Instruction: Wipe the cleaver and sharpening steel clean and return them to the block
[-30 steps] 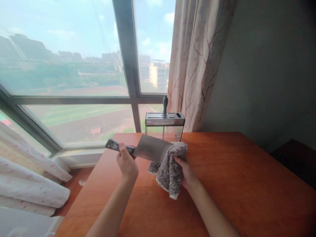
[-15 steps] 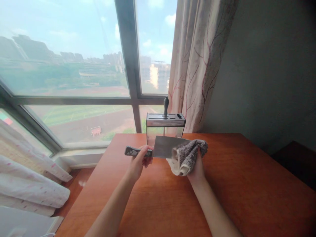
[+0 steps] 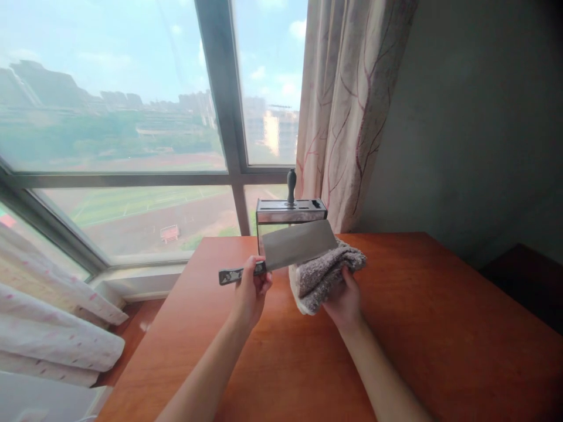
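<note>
Cleaver (image 3: 299,245), broad grey steel blade with a dark handle, was clamped in the left hand (image 3: 251,287) above the surface's (image 3: 440,328) far edge; right hand (image 3: 345,299) gripped a grey cloth (image 3: 323,274) beneath it.

Two bare forearms are reaching up from the bottom of the frame toward its centre. The left hand (image 3: 251,288) is closing its fingers (image 3: 264,285) in a grip, thumb uppermost, wrist straight. The right hand (image 3: 345,296) is clenching just right of centre, knuckles turned away.
</note>
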Demonstrator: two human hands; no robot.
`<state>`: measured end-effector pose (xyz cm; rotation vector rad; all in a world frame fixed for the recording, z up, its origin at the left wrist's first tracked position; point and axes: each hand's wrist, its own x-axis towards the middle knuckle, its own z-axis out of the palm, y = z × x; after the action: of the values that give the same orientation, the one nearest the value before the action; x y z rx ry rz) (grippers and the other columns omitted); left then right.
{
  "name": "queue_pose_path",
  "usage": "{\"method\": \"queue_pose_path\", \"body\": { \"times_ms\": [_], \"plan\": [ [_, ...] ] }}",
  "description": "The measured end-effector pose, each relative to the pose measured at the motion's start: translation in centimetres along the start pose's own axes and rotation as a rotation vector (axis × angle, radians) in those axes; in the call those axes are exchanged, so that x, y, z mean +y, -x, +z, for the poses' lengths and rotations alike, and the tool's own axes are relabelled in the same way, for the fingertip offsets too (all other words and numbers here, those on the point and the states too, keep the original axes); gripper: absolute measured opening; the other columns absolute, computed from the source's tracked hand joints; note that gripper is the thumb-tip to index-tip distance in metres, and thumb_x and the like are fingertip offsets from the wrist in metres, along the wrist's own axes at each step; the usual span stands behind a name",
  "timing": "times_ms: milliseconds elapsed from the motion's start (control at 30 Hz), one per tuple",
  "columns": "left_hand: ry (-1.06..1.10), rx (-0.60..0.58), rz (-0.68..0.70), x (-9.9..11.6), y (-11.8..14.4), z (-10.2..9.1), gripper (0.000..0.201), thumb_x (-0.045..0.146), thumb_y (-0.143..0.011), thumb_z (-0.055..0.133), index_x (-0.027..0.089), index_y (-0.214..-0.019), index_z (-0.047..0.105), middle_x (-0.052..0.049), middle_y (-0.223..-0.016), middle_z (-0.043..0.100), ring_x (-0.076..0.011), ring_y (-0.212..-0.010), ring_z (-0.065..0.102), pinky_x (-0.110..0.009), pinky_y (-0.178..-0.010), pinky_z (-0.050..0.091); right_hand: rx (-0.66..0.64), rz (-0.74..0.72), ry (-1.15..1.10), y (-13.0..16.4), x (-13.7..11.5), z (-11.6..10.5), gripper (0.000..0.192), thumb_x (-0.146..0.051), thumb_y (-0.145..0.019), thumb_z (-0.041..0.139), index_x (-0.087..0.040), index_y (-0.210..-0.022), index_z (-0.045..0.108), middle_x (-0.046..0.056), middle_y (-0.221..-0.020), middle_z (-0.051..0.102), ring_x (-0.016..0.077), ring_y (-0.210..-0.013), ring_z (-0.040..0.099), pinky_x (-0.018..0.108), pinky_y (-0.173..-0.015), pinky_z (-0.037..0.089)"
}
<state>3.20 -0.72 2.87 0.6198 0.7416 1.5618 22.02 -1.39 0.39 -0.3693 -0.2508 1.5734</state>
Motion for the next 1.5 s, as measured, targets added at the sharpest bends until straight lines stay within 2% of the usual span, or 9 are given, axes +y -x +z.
{"method": "queue_pose_path", "body": {
  "times_ms": [100,233,400,733,900,1067,1233,1367,1500],
  "plan": [
    [-0.114,-0.119,-0.065,-1.3,1.1,0.6,0.025,0.042,-0.083,0.058,0.018,-0.085,0.058,0.002,-0.055,0.055,-0.0066,-0.046,0.042,-0.015,-0.04,0.024,-0.009,0.031,0.037,0.2,0.8,0.0,0.029,-0.037,-0.076,0.069,-0.024,-0.102,0.068,-0.001,-0.102,0.073,0.0181,-0.097,0.066,0.034,-0.09,0.051],
    [-0.26,-0.234,-0.15,-3.1,2.3,0.8,0.03,0.046,-0.082,0.059,0.016,-0.085,0.059,0.002,-0.06,0.054,-0.0075,-0.05,0.045,-0.017,-0.046,0.033,-0.012,0.07,0.076,0.3,1.7,0.1,0.034,-0.042,-0.075,0.07,-0.022,-0.103,0.067,0.002,-0.106,0.072,0.0195,-0.1,0.065,0.034,-0.089,0.051],
    [-0.337,-0.309,-0.099,-3.8,2.5,0.5,0.029,0.045,-0.082,0.06,0.016,-0.083,0.059,0.004,-0.059,0.051,-0.0073,-0.05,0.043,-0.019,-0.047,0.034,0.042,0.099,0.095,-0.1,2.3,-0.1,0.033,-0.039,-0.076,0.069,-0.019,-0.102,0.067,0.002,-0.102,0.073,0.0193,-0.096,0.066,0.033,-0.09,0.051],
    [-0.473,-0.415,-0.047,-2.8,1.8,0.2,0.03,0.042,-0.087,0.053,0.014,-0.081,0.061,-0.003,-0.06,0.061,-0.0105,-0.05,0.046,-0.022,-0.048,0.027,0.107,-0.077,0.009,-1.5,-1.9,-0.4,0.029,-0.04,-0.079,0.064,-0.025,-0.104,0.066,-0.001,-0.099,0.073,0.0191,-0.095,0.067,0.038,-0.093,0.049],
    [-0.507,-0.486,-0.082,-2.9,2.3,0.3,0.028,0.042,-0.086,0.055,0.014,-0.085,0.061,-0.005,-0.065,0.064,-0.0121,-0.054,0.052,-0.023,-0.05,0.032,0.083,-0.11,-0.007,-1.5,-1.9,-0.4,0.033,-0.044,-0.079,0.062,-0.026,-0.106,0.066,-0.002,-0.099,0.073,0.0183,-0.094,0.067,0.036,-0.092,0.05],
    [-0.538,-0.488,-0.041,-4.1,2.8,0.5,0.032,0.046,-0.085,0.054,0.015,-0.083,0.059,-0.003,-0.062,0.061,-0.012,-0.051,0.052,-0.023,-0.049,0.036,0.042,-0.068,0.019,-1.2,0.0,-0.3,0.033,-0.049,-0.076,0.065,-0.025,-0.098,0.068,-0.003,-0.095,0.074,0.0171,-0.09,0.068,0.033,-0.089,0.051],
    [-0.675,-0.456,0.065,-4.6,2.9,0.4,0.033,0.048,-0.083,0.056,0.016,-0.085,0.061,-0.001,-0.06,0.056,-0.0116,-0.05,0.047,-0.023,-0.048,0.036,0.037,0.089,0.067,-0.1,1.7,-0.3,0.037,-0.05,-0.07,0.071,-0.021,-0.094,0.069,0.001,-0.092,0.075,0.0204,-0.084,0.069,0.036,-0.083,0.055],
    [-0.718,-0.413,0.177,-4.5,2.8,0.3,0.033,0.048,-0.083,0.054,0.016,-0.082,0.063,-0.004,-0.071,0.061,-0.0159,-0.062,0.053,-0.025,-0.055,0.041,0.013,0.139,0.089,0.2,1.9,-0.7,0.036,-0.043,-0.069,0.075,-0.02,-0.096,0.067,0.002,-0.095,0.075,0.0217,-0.087,0.069,0.037,-0.085,0.054],
    [-0.743,-0.433,0.158,-4.5,2.9,0.5,0.034,0.05,-0.081,0.055,0.016,-0.078,0.062,-0.003,-0.062,0.059,-0.0144,-0.054,0.05,-0.024,-0.048,0.037,0.05,0.097,0.102,-0.4,1.3,-1.3,0.028,-0.038,-0.069,0.075,-0.019,-0.089,0.069,0.002,-0.085,0.075,0.0223,-0.081,0.07,0.039,-0.084,0.055]
  ]
}}
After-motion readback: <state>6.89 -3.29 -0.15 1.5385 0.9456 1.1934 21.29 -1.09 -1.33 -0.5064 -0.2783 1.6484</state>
